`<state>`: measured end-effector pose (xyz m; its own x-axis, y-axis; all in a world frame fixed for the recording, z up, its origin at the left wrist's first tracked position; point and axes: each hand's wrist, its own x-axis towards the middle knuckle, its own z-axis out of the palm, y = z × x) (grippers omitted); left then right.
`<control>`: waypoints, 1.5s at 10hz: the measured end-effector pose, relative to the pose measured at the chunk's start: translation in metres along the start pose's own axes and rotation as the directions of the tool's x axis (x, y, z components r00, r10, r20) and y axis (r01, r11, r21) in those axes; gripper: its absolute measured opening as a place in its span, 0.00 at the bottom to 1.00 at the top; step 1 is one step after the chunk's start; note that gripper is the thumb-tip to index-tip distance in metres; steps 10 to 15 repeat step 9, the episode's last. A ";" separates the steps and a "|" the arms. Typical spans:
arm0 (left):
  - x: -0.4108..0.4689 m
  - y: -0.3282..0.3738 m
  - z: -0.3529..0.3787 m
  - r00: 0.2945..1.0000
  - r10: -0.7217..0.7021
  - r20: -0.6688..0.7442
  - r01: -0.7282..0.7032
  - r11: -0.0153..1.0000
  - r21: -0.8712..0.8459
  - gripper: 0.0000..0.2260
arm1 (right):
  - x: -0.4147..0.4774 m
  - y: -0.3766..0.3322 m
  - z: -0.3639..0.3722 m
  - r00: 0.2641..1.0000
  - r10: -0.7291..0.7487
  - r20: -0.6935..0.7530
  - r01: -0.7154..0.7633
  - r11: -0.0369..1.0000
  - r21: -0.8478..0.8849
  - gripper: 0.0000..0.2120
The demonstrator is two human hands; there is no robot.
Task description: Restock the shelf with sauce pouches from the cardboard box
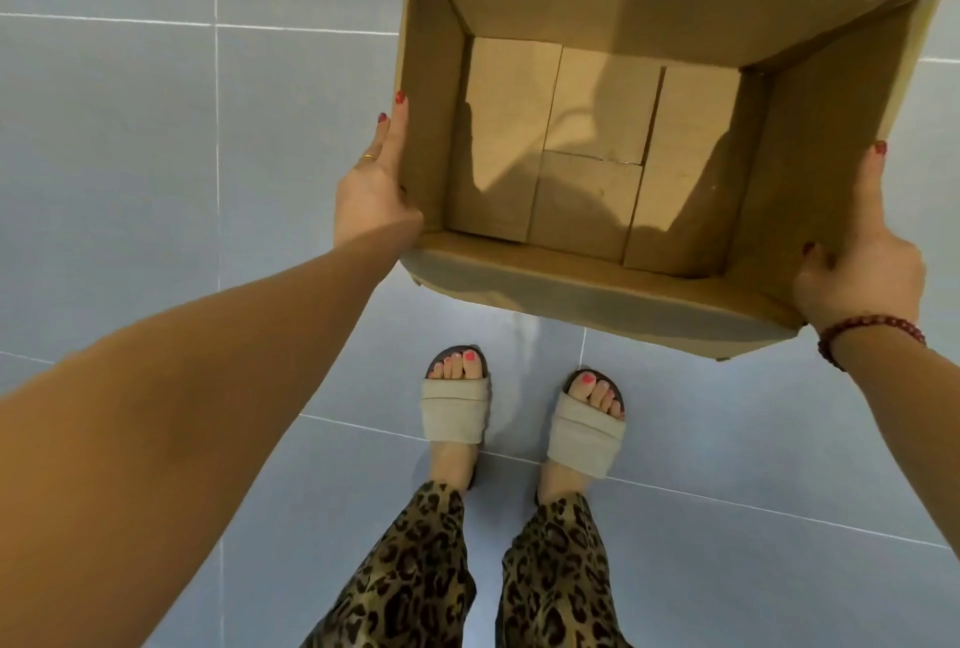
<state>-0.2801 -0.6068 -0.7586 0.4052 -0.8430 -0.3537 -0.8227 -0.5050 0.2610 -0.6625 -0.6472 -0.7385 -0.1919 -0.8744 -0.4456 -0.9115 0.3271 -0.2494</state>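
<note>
Arms reach forward and down from the lower corners of the frame, and we see both hands clasping the box by its sides. Our left hand lies flat on the left wall, fingers pressed together and pointing up the frame, thumb hooked over the near rim. Our right hand grips the right wall, fingers wrapped outside, thumb inside. Held at upper right of the frame over the floor, just ahead of our sandals, the box is open-topped; only its bare bottom flaps show inside.
</note>
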 end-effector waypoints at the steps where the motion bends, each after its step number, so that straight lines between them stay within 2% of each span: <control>1: 0.001 0.001 -0.001 1.000 0.003 0.002 -0.003 1.000 0.012 0.43 | 0.001 0.000 -0.003 1.000 0.009 0.014 -0.009 1.000 0.002 0.40; 4: 0.007 -0.006 -0.012 0.994 0.041 0.097 -0.048 0.996 0.074 0.43 | 0.003 0.000 -0.012 0.987 0.050 0.153 -0.049 0.999 -0.009 0.47; 5: 0.009 -0.001 -0.028 0.988 0.017 0.154 -0.030 0.996 0.079 0.42 | -0.005 -0.002 -0.027 0.979 0.059 0.196 -0.061 0.998 0.002 0.47; 6: 0.007 0.016 -0.056 0.988 0.020 0.155 -0.037 0.994 0.104 0.37 | -0.019 -0.014 -0.049 0.981 0.028 0.190 -0.040 0.998 0.055 0.44; 8: -0.017 0.086 -0.163 0.971 0.213 0.106 -0.221 0.973 0.070 0.27 | -0.061 -0.068 -0.143 0.986 -0.074 0.151 0.026 0.953 0.300 0.37; 9: -0.030 0.132 -0.239 0.943 0.333 0.013 -0.331 0.942 -0.058 0.23 | -0.083 -0.108 -0.210 0.986 -0.164 0.031 0.138 0.908 0.395 0.33; 15: -0.030 0.132 -0.239 0.943 0.333 0.013 -0.331 0.942 -0.058 0.23 | -0.083 -0.108 -0.210 0.986 -0.164 0.031 0.138 0.908 0.395 0.33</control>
